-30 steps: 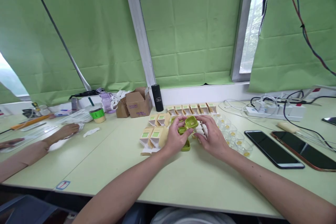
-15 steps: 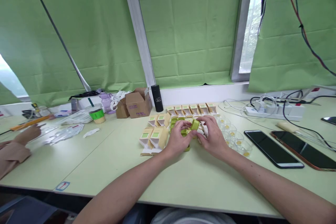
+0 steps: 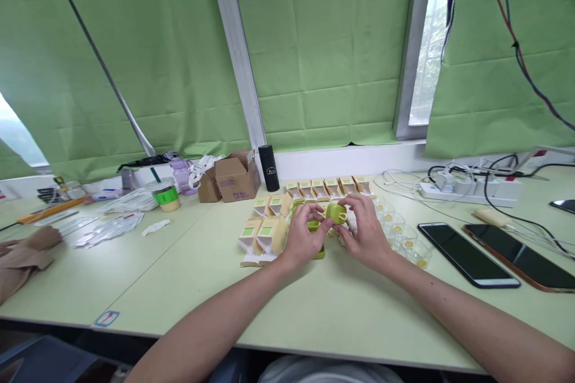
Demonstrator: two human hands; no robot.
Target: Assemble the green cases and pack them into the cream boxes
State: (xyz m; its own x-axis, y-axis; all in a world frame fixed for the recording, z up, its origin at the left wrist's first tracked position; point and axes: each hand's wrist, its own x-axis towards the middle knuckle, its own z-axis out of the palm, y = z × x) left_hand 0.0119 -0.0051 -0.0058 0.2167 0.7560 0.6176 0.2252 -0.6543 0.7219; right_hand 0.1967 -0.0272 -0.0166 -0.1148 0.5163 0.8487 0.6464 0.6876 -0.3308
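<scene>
A small olive-green cup-shaped piece [image 3: 335,213] with a loop like a handle on its right side is held up between my two hands. My left hand [image 3: 306,232] pinches it from the left, thumb below. From the right, the fingertips of my right hand [image 3: 366,230] close on it near the loop. More green pieces [image 3: 320,253] lie on the table beneath and behind my left hand, partly hidden by it. Right of my right hand are several clear cups [image 3: 408,236] with yellow bottoms. Folded cartons [image 3: 272,233] with green labels stand left of my left hand.
A row of cartons [image 3: 330,187] stands behind my hands. Two phones [image 3: 467,254] and a power strip [image 3: 471,190] with cables lie to the right. A black bottle [image 3: 268,169], a cardboard box [image 3: 237,178] and a drink cup [image 3: 167,196] are at the back left. Another person's hand [image 3: 44,238] is far left.
The green cup-shaped piece has been turned between my fingers, so its side and loop now face me. At far left, the other person's hand has drawn back to the left.
</scene>
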